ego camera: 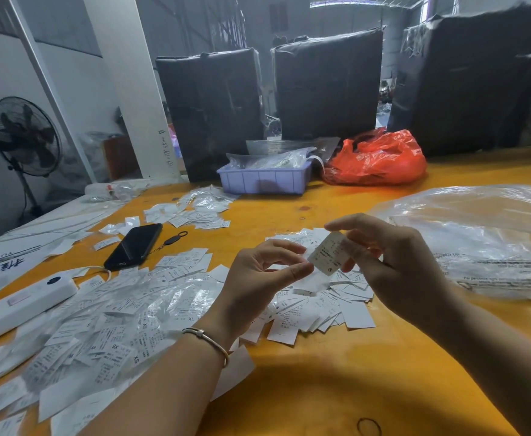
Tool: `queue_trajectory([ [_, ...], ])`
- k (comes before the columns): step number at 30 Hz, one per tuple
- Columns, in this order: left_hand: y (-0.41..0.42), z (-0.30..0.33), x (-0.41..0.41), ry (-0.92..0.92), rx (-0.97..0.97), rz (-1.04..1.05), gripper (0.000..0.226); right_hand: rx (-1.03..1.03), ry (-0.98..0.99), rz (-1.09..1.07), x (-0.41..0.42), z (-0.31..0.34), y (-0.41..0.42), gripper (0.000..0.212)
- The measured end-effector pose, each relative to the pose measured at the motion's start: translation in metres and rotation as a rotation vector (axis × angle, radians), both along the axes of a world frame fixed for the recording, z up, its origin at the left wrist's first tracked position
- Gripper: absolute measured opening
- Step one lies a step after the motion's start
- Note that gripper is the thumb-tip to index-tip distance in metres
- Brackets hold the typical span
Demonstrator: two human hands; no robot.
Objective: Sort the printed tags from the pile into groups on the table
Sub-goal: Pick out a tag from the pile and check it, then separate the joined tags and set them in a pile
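Both forearms are bare, no sleeves reaching into sight. The left hand [257, 275] has a thin silver bangle [209, 341] at the wrist, with a small bead on the band. The right hand [396, 262] wears nothing; no rings on the fingers [292, 272].

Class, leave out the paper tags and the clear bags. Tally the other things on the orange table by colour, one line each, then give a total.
Black: 2, the phone and the rubber band
Red: 1, the plastic bag
Lilac: 1, the tray
White: 1, the long case
Total: 5
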State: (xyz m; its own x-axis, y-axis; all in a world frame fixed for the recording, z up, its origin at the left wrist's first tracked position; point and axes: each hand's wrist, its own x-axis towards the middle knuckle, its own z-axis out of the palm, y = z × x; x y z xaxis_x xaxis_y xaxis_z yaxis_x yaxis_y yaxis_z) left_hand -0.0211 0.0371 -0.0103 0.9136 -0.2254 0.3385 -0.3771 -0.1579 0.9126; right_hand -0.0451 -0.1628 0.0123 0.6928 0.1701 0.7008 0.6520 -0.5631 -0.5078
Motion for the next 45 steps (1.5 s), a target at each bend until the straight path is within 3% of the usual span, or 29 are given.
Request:
queue_trajectory([
  [5,-0.002,-0.001,0.000,-0.018,0.045,-0.010,0.031,-0.078,0.003,-0.009,0.000,-0.001,0.003,0.017],
  [10,-0.003,-0.002,0.000,0.002,0.061,-0.010,0.031,-0.122,0.125,0.047,0.002,-0.006,0.006,0.001],
  [18,-0.002,-0.005,0.003,-0.030,0.060,0.010,0.027,0.028,0.033,-0.002,0.004,-0.004,0.003,0.011],
  [23,-0.003,-0.004,0.004,0.000,0.046,-0.002,0.022,-0.056,0.038,0.041,0.003,-0.008,0.007,0.014],
  [34,0.001,-0.001,0.005,0.006,0.070,0.030,0.019,-0.008,0.195,0.111,0.009,-0.014,0.006,0.010],
  [39,0.023,0.004,0.011,-0.141,0.246,0.274,0.004,0.008,0.194,0.027,0.012,-0.012,0.001,0.008],
  [42,0.049,0.013,0.017,-0.255,0.300,0.536,0.011,0.012,0.202,-0.024,0.013,-0.012,-0.001,0.007],
  [45,0.076,0.014,0.025,-0.199,0.516,0.831,0.012,-0.003,0.210,-0.057,0.015,-0.013,-0.001,0.006],
])
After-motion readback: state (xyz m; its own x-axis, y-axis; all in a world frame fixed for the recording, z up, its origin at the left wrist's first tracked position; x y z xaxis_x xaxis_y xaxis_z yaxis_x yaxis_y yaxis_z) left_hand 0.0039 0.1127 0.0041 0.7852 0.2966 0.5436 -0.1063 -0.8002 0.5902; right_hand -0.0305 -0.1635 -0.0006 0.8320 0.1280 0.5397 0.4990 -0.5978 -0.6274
